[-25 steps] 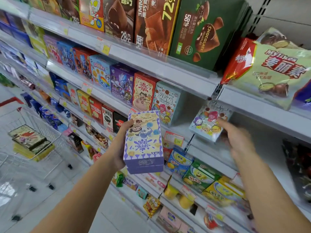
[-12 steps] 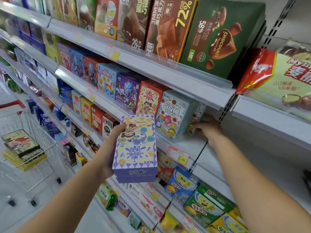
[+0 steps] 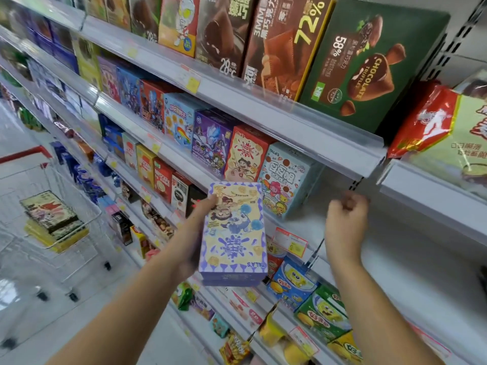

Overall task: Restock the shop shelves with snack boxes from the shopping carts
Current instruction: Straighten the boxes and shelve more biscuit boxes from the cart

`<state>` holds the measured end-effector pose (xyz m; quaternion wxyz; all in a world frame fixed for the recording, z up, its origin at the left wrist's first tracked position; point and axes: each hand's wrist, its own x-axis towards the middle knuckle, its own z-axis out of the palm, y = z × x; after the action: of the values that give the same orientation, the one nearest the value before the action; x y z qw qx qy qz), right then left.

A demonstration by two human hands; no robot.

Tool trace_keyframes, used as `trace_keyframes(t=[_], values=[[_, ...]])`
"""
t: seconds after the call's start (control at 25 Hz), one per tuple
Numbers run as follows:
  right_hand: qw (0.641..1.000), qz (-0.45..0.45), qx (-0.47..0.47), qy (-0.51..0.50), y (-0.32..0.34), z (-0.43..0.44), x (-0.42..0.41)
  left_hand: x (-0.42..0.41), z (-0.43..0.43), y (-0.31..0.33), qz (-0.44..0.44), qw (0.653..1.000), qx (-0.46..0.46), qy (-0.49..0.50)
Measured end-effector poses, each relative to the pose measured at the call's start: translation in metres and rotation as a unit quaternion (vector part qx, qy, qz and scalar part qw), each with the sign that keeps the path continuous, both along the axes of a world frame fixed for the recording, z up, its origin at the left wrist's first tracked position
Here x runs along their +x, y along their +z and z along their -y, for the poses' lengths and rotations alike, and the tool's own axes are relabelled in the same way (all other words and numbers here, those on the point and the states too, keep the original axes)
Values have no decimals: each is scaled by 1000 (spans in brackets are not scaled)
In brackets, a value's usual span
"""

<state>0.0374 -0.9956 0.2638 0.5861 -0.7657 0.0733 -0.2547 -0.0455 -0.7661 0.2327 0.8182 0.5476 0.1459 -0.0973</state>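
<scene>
Grips: we count two.
Left grip (image 3: 193, 233): curled round purple snack box (image 3: 234, 233), at its 9 o'clock edge.
Right grip (image 3: 345, 222): fingers curled, holding nothing, 3 o'clock of box, apart.
Cart (image 3: 26, 154): one, far 9 o'clock.

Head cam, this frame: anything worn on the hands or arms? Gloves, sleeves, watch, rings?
Nothing worn that shows. The left hand and right hand are ungloved, with no rings visible, though the right is motion-blurred. The left forearm and right forearm are bare down to the frame edge: no sleeve, watch or band.
</scene>
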Motion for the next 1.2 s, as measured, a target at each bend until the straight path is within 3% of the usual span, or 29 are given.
trace_keyframes(t=[0.04, 0.12, 0.2, 0.24, 0.56, 0.68, 0.84, 1.12, 1.2], values=[[998, -10, -27, 51, 2, -12, -30, -5, 3, 4, -18, 999, -38, -8], [965, -132, -85, 211, 14, -39, -75, -14, 4, 0, 11, 998, -31, -49], [912, -248, -71, 320, 23, -53, -88, -13, 0, 7, 22, 998, 26, -53], [902, -272, -51, 333, 28, -56, -90, -12, -2, 11, 28, 997, 35, -57], [898, -281, 97, 323, 31, -61, -95, -30, -26, 16, -7, 998, 4, -69], [908, -283, 143, 274, 28, -51, -94, -36, -39, 12, -7, 998, -20, -58], [875, -316, 256, 265, 33, -25, -91, -40, -52, 13, 3, 998, -26, -54], [878, -305, 161, 333, 37, -48, -97, -36, -41, 23, 1, 998, -11, -54], [883, -294, 14, 366, 41, -45, -91, -32, -48, 23, -3, 998, 6, -67]])
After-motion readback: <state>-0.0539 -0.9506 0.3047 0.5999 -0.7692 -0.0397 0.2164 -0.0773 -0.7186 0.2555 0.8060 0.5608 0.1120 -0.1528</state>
